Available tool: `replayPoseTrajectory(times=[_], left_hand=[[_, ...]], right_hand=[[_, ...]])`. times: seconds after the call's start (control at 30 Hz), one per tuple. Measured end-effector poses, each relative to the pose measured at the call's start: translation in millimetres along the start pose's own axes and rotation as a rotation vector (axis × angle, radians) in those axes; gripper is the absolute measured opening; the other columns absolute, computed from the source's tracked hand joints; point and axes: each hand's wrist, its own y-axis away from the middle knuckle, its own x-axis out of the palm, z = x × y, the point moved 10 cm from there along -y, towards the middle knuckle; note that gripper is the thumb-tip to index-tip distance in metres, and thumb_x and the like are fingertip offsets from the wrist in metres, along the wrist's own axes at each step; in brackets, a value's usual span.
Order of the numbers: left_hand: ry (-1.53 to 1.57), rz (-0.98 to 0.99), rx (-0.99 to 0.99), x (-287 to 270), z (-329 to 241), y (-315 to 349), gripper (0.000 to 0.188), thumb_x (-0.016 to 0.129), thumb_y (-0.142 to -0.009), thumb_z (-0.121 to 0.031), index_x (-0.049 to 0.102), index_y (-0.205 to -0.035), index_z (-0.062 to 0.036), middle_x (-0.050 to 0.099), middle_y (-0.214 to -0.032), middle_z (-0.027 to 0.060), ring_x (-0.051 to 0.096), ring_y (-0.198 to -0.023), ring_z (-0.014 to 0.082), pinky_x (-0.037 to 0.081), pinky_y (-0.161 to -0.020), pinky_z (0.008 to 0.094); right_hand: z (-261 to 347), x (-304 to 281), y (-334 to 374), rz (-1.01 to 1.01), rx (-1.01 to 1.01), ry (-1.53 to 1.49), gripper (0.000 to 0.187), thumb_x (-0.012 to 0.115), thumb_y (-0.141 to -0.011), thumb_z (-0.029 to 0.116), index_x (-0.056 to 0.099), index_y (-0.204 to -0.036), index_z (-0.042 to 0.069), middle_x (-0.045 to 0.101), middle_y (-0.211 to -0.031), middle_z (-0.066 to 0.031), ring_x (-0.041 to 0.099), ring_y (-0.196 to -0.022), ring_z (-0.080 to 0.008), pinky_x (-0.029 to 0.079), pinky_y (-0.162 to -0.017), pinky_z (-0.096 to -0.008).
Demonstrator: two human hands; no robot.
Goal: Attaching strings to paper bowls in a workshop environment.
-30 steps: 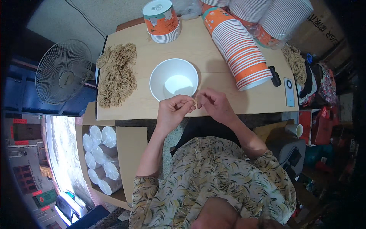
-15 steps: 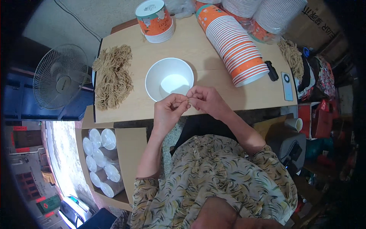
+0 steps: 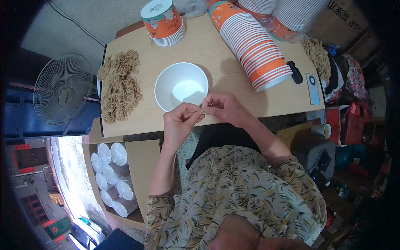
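My left hand [image 3: 180, 123] and my right hand [image 3: 225, 109] meet at the near edge of the table, fingertips pinched together on a small thin piece of string [image 3: 204, 110] that I can barely make out. Just beyond the fingers stands an empty white paper cup [image 3: 181, 86], upright. A heap of tan string bundles [image 3: 119, 86] lies on the table to the left of the cup, apart from both hands.
A long stack of orange-and-white cups [image 3: 250, 43] lies on its side at the back right, a shorter upright stack [image 3: 162, 21] at the back. A phone [image 3: 313, 88], a black object [image 3: 296, 71], a fan [image 3: 64, 88] left, a box of cups [image 3: 111, 175] below.
Both hands stay pinched together by the cup. The view has shifted slightly; the hands and table sit a little higher in the picture than a second ago.
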Motion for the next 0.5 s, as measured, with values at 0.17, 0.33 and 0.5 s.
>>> replayPoseTrajectory(times=[0.17,0.33,0.5], left_hand=[[-0.002,0.024,-0.024,2,0,0,0.005,0.069,-0.093,0.002,0.067,-0.097,0.0038,0.073,-0.088,0.0060,0.070,-0.082,0.0100,0.058,-0.075,0.0236],[0.067,0.074,-0.028,2,1,-3,0.007,0.066,-0.095,0.002,0.065,-0.102,0.0029,0.073,-0.095,0.0093,0.072,-0.086,0.0127,0.060,-0.077,0.0238],[0.118,0.077,-0.069,0,3,-4,0.007,0.066,-0.095,0.002,0.064,-0.101,0.0022,0.073,-0.096,0.0099,0.072,-0.086,0.0137,0.061,-0.077,0.0247]], right_hand=[[10,6,-1,0.059,-0.075,0.073,0.011,0.066,-0.098,0.016,0.062,-0.097,0.006,0.060,-0.082,0.0053,0.045,-0.064,0.0012,0.034,-0.053,-0.0171],[-9,4,2,-0.009,0.088,-0.272,0.008,0.065,-0.097,0.012,0.062,-0.096,0.004,0.055,-0.075,0.0048,0.043,-0.056,-0.0008,0.034,-0.047,-0.0203],[-10,-6,3,-0.092,0.106,-0.380,0.011,0.066,-0.097,0.011,0.063,-0.104,0.004,0.054,-0.073,0.0055,0.043,-0.055,-0.0012,0.035,-0.048,-0.0201]])
